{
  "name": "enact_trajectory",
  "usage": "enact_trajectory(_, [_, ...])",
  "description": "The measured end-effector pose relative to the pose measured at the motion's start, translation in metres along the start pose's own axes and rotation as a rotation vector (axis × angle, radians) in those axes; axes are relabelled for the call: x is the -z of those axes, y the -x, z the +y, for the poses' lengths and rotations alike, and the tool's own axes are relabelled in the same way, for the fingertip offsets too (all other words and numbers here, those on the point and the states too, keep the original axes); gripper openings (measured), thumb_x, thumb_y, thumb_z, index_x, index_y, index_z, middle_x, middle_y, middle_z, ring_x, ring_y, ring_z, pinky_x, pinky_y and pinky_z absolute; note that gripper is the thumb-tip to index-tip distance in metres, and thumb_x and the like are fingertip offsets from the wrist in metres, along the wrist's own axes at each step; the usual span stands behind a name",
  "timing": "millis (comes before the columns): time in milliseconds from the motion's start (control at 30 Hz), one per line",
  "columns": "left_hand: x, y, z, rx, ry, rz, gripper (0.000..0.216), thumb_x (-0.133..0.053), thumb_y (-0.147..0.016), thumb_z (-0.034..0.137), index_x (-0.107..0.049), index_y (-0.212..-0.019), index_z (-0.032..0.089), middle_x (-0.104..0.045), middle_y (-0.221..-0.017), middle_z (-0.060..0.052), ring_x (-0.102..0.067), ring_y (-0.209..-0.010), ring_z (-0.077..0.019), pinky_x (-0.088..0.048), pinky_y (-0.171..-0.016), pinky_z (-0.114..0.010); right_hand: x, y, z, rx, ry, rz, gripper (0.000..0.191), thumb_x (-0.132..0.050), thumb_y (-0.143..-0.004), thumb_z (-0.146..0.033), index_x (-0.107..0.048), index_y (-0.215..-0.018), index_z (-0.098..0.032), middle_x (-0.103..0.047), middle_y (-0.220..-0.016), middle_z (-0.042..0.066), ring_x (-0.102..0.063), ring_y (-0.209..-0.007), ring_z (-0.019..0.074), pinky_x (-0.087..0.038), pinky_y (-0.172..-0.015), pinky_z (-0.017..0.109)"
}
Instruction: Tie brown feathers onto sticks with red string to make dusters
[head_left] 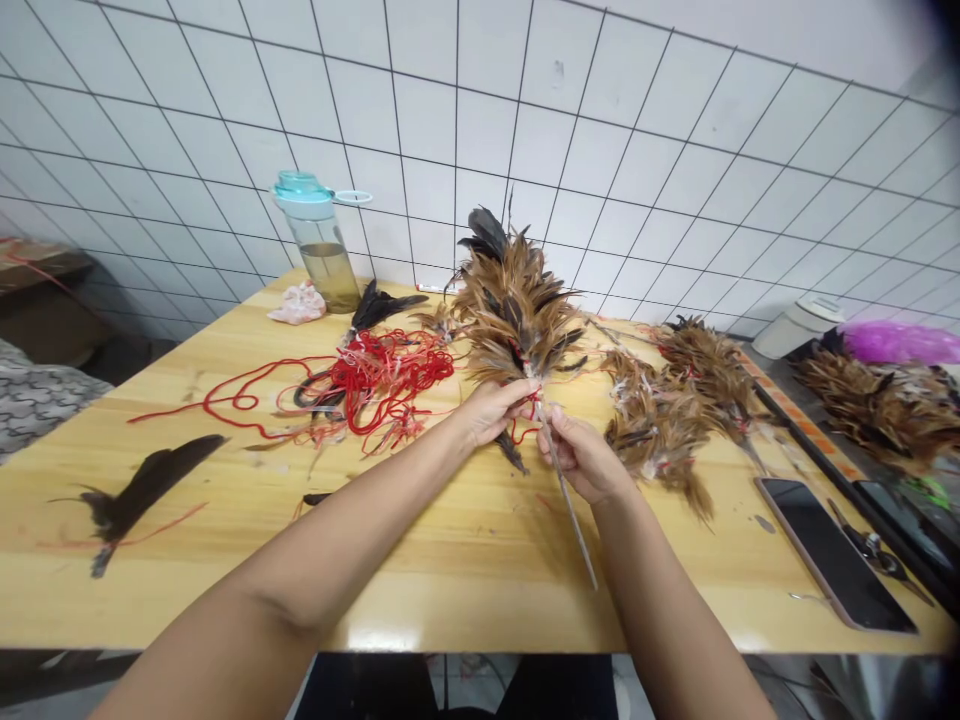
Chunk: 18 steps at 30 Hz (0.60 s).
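A feather duster (517, 300) with brown and black feathers points away from me, its thin stick (574, 520) slanting back toward the table's front edge. Fingers of my left hand (501, 408) are closed round its neck, just below the lowest feathers, where red yarn is wound. Just below that, my right hand (576, 452) is closed round the stick. A short red yarn end (523, 434) hangs between both hands. Under my left hand lies a small dark feather (511, 455). My fingertips partly hide the binding.
Tangled red yarn (375, 385) and a black feather (154, 490) lie left on the wooden table (480, 590). A water bottle (322, 245) stands behind. Feather bundles (660, 420), a phone (832, 555) and scissors (874, 550) lie right. A tiled wall (420, 130) rises behind the table.
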<state>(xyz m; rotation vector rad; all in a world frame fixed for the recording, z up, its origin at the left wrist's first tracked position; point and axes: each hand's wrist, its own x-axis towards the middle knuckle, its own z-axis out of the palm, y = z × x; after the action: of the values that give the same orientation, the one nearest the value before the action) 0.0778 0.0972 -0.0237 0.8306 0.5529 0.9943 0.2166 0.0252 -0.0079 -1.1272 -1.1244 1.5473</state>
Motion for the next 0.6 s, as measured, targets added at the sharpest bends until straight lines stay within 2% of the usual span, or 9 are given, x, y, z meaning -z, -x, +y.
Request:
enact_trajectory(100, [-0.003, 0.007, 0.002, 0.056, -0.056, -0.059, 0.037, -0.08, -0.059, 0.039, -0.061, -0.072, 0.011, -0.061, -0.063, -0.001, -0.059, -0.059, -0.0104, -0.05, -0.061, -0.024, 0.002, 0.0, 0.001, -0.053, -0.055, -0.065, 0.044, -0.061, -0.076, -0.059, -0.061, -0.079, -0.016, -0.053, -0.062, -0.001, -0.039, -0.045, 0.006, -0.01, -0.039, 0.02])
enact_trajectory(200, [-0.007, 0.015, 0.004, 0.157, -0.186, -0.194, 0.042, -0.075, -0.065, 0.047, -0.051, -0.056, 0.013, -0.039, -0.041, 0.007, -0.045, -0.042, -0.0068, -0.043, -0.05, -0.022, 0.001, 0.002, 0.002, -0.08, -0.087, -0.188, 0.044, -0.063, -0.076, -0.058, -0.064, -0.082, -0.015, -0.054, -0.066, 0.001, -0.042, -0.049, 0.0065, -0.011, -0.04, 0.02])
enact_trajectory(267, [-0.009, 0.019, 0.005, 0.149, -0.228, -0.246, 0.047, -0.075, -0.064, 0.049, -0.046, -0.05, 0.015, -0.031, -0.036, 0.009, -0.038, -0.038, -0.0052, -0.04, -0.048, -0.022, 0.002, 0.003, 0.002, -0.081, -0.125, -0.271, 0.049, -0.06, -0.076, -0.061, -0.067, -0.09, -0.014, -0.052, -0.066, 0.001, -0.042, -0.051, 0.0072, -0.01, -0.041, 0.02])
enact_trajectory(400, [-0.01, 0.022, 0.007, 0.077, -0.222, -0.267, 0.05, -0.078, -0.06, 0.05, -0.044, -0.047, 0.015, -0.034, -0.037, 0.008, -0.039, -0.042, -0.0055, -0.041, -0.052, -0.022, 0.002, 0.004, 0.003, -0.044, -0.187, -0.353, 0.056, -0.058, -0.077, -0.065, -0.068, -0.096, -0.014, -0.045, -0.062, -0.001, -0.038, -0.051, 0.0076, -0.009, -0.042, 0.022])
enact_trajectory(500, [-0.006, 0.018, 0.006, 0.092, -0.224, -0.313, 0.051, -0.077, -0.062, 0.051, -0.045, -0.045, 0.015, -0.037, -0.038, 0.006, -0.04, -0.043, -0.0059, -0.039, -0.052, -0.022, 0.0, 0.002, 0.003, -0.001, -0.197, -0.35, 0.044, -0.067, -0.075, -0.054, -0.069, -0.092, -0.013, -0.036, -0.056, -0.005, -0.035, -0.05, 0.0067, -0.014, -0.044, 0.021])
enact_trajectory(600, [-0.002, 0.013, 0.005, 0.092, -0.222, -0.325, 0.047, -0.075, -0.066, 0.05, -0.052, -0.048, 0.012, -0.047, -0.043, 0.002, -0.046, -0.048, -0.0071, -0.04, -0.055, -0.021, -0.003, 0.0, 0.004, 0.028, -0.238, -0.304, 0.035, -0.069, -0.077, -0.048, -0.068, -0.083, -0.014, -0.028, -0.053, -0.007, -0.027, -0.047, 0.0054, -0.018, -0.045, 0.021])
